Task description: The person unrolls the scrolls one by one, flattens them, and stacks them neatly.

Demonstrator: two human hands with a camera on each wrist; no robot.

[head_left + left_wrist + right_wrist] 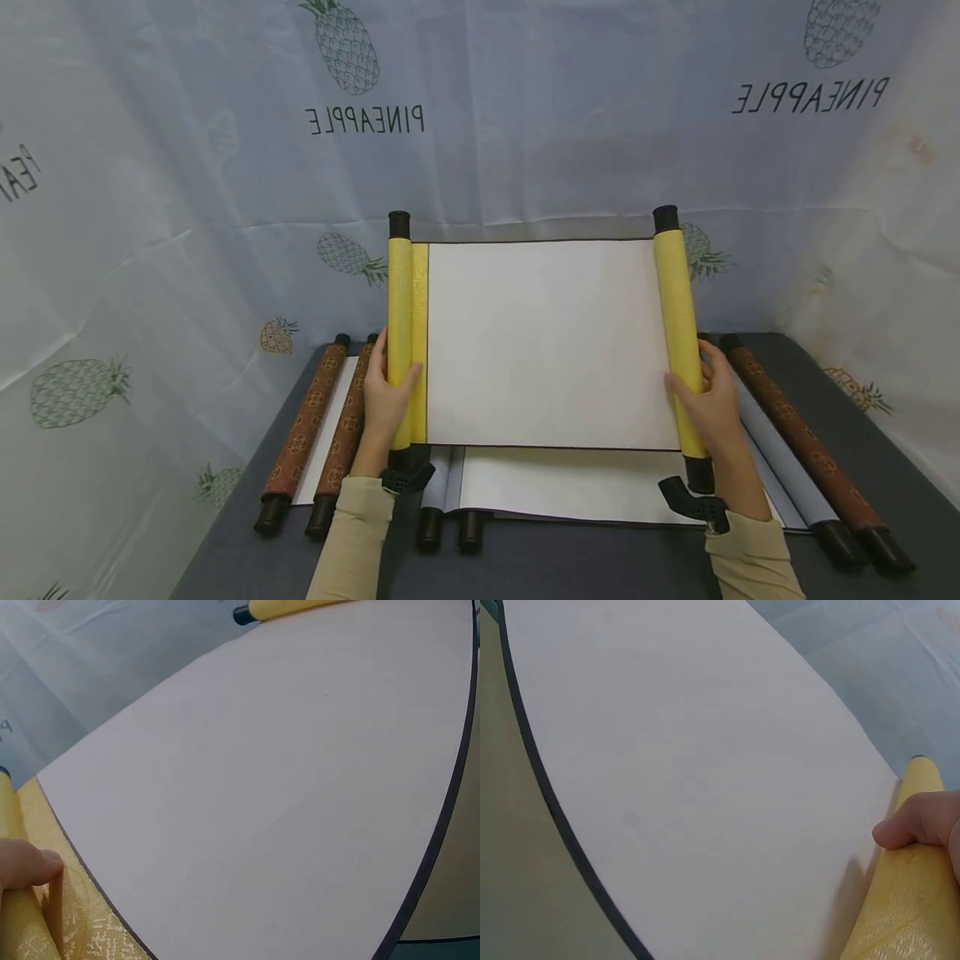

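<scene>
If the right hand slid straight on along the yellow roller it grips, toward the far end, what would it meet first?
Probably nothing before the roller's own end. The right hand grips the right yellow roller, whose length above it looks bare up to the black end cap. Past that hangs the pineapple-print backdrop; the gap is unclear.

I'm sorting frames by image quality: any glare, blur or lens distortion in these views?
Head view: even, soft light, no glare, sharp; the backdrop lettering reads mirrored. Left wrist view: the blank sheet bows in a curve from wide-angle distortion, and the thumb at the edge is soft. Right wrist view: the same curving, with a faint shadow beside the yellow roller.
</scene>
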